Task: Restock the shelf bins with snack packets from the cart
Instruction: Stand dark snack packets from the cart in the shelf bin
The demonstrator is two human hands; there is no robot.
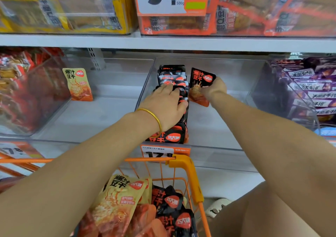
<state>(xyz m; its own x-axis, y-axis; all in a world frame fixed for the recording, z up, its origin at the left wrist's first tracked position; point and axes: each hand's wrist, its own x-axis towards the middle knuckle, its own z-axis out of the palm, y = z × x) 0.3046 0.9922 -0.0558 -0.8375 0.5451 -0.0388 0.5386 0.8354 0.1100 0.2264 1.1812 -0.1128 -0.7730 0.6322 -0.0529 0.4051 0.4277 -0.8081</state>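
Here, right hand (213, 90) gripping 1 black packet (200, 78), 1 yellow packet (78, 84) nearby

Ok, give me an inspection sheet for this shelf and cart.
Surface: clear middle bin, floor bare right of the row.
Job's things: row of black packets standing in the bin; single black packet held beside it; spare packets in the orange cart.
Clutter: lone yellow packet upright in the left bin.
Hands: left hand rests on the row; right hand pinches the single black packet.
Cables: nothing seen.
Surroundings: purple packets in the right bin; price tag on the bin front.
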